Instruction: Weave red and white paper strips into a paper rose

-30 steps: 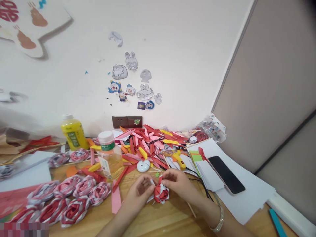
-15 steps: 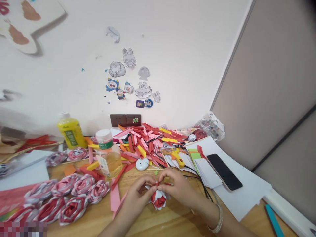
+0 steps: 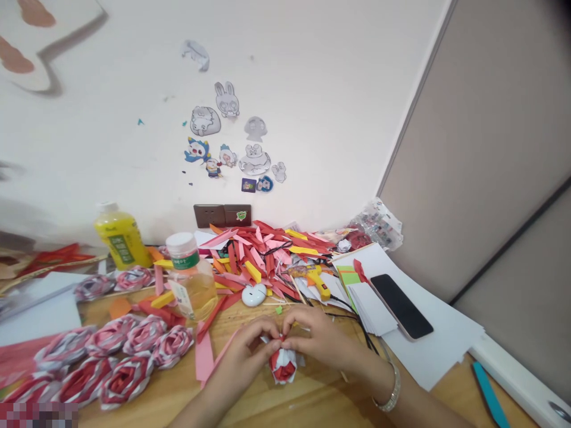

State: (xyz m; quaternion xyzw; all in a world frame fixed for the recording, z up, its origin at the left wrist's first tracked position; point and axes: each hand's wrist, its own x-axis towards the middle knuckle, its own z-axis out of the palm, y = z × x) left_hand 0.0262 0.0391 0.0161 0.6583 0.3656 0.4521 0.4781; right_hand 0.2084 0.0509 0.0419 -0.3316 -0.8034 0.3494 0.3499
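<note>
Fingers (image 3: 292,343), two sets, thumb and forefinger of each drawn together: left hand (image 3: 253,348) and right hand (image 3: 317,340) both pinched the far edge of one red-and-white paper flower (image 3: 284,371), at a small red piece. Flower: single, small, positioned between and just below the fingertips, over the wooden tabletop (image 3: 250,407). Hazards, by judgement: uneven pull between the two pinches might have torn the paper or slipped the folds; a slack grip might have let the petals spring open; hard pressing might have creased them. Jar of amber liquid (image 3: 200,291), near the left hand on its far side: a knock from that hand could have tipped it, wetting the paper strips (image 3: 263,252) if it leaked. Yellow glue gun (image 3: 319,284), beyond the right hand: its black cord (image 3: 342,304) ran close to that arm and could have been snagged; whether the tool was hot could not be told. Hard to make out: the flower's underside, mostly hidden; the red piece, too small and too covered by fingertips to identify; contact between flower and tabletop, not determinable. Cut off: both forearms at the lower edge; rosettes (image 3: 127,380), lower left, partly lost behind coarse masking squares.
</note>
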